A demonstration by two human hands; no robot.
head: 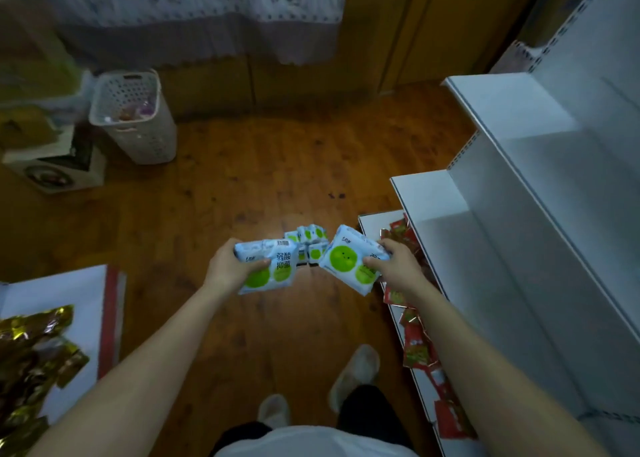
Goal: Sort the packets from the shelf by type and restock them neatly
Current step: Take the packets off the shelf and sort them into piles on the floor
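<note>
**Two handfuls of blue-and-green packets, held over the floor pile**

Here we stand above the wooden floor with a soft plastic packet, pale blue with green circles, in each hand. Our left hand (231,269) is closed around one such packet (268,266), thumb on its printed face and fingers curled behind it, possibly with a second packet stacked beneath; we cannot tell for sure. Our right hand (391,264) is clamped on a matching packet (348,261), thumb on top, tilted toward the left.

Just beyond the two hands, a small pile of the same blue-and-green packets (310,240) lies on the floor, which suggests this type is being gathered in one spot, apart from the others. On the near right, red foil sachets (414,339) crowd the lowest tier of the white metal shelf unit (540,193), whose upper tiers are bare. On the near left, gold foil packets (31,349) lie on a white board with a red edge (62,294).

We judge the sorting is under way and restocking has not begun.
</note>
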